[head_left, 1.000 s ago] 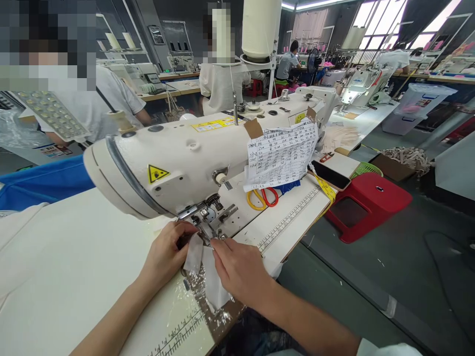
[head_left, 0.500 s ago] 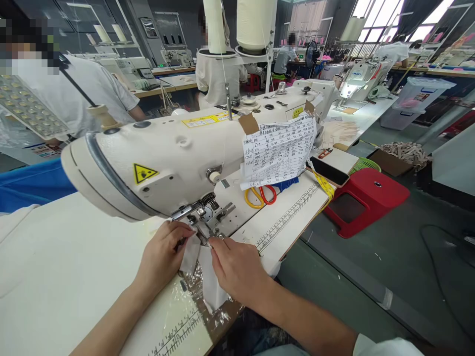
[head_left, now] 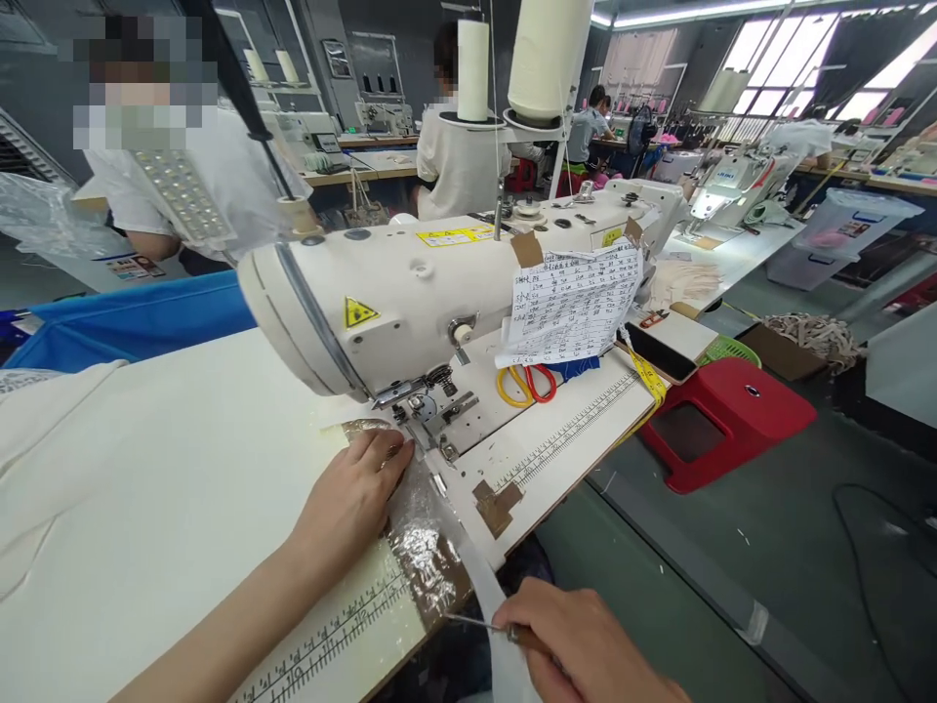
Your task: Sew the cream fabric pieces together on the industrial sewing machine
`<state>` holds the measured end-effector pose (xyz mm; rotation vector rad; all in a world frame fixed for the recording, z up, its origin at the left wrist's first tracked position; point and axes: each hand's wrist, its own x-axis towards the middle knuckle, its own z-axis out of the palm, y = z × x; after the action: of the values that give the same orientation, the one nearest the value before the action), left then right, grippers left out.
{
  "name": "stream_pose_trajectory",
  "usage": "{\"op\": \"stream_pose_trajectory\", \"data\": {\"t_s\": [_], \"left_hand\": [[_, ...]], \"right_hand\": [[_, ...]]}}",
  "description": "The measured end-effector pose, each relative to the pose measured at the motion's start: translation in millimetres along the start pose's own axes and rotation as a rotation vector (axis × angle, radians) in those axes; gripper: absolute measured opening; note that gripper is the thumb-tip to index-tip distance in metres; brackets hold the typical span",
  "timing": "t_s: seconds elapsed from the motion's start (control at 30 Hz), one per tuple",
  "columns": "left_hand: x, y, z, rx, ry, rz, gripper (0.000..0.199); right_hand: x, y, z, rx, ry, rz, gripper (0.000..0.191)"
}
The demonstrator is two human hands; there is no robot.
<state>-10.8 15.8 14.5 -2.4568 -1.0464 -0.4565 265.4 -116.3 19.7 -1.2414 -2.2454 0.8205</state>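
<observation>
My left hand [head_left: 358, 493] rests beside the needle area of the white sewing machine [head_left: 381, 303], fingers curled and pressed onto a white fabric strip [head_left: 465, 547]. What lies under its fingertips is partly hidden. The strip runs from the presser foot down over the table's front edge. Past that edge, my right hand [head_left: 578, 635] is closed around a thin pointed tool [head_left: 512, 633] with a brownish handle, its metal tip pointing left across the strip. Clear tape [head_left: 428, 552] covers the brown patch by the strip.
Red and yellow scissors [head_left: 540, 383], a handwritten sheet [head_left: 575, 303] and a phone [head_left: 659, 351] are to the right. White fabric [head_left: 51, 459] lies at left. A red stool [head_left: 768, 400] stands beyond the table. Other people sit behind the machine.
My right hand has moved from the presser foot down past the table edge, and the pointed tool now shows in it. My left hand has shifted slightly right. The view has turned left.
</observation>
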Motion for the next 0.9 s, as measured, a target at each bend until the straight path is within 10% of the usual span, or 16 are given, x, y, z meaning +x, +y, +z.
{"op": "stream_pose_trajectory", "data": {"t_s": [0.57,0.9], "left_hand": [[-11,18,-1.0,0.068,0.002,-0.030,0.052],[-18,0,16.6,-0.056,0.027,-0.069,0.052]], "right_hand": [[-10,10,3,0.069,0.150,-0.001,0.036],[12,23,35,1.019,0.188,0.313,0.031]]}}
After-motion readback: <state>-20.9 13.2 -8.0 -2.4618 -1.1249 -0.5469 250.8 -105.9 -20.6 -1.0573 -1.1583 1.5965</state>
